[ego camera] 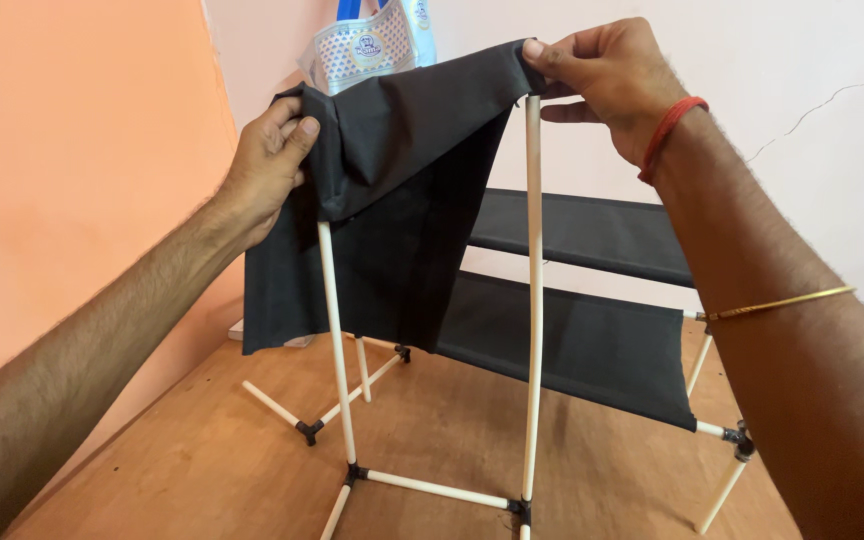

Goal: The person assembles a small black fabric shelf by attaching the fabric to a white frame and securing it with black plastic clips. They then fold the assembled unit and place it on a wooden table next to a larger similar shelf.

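Both hands, right hand (pixel 597 75) and left hand (pixel 270 165), pinch black fabric (pixel 407 190) hiding pole tops.

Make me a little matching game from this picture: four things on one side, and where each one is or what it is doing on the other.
Things:
1. left hand
2. right hand
3. white rods
4. patterned bag

Places or states:
A. standing upright on the wooden surface, joined by black connectors
B. behind the top of the frame, by the pink wall
C. pinching the black fabric at the top of the taller rod
D. gripping the fabric's lower corner, thumb on top

Pairs: 1-D, 2-C, 3-A, 4-B
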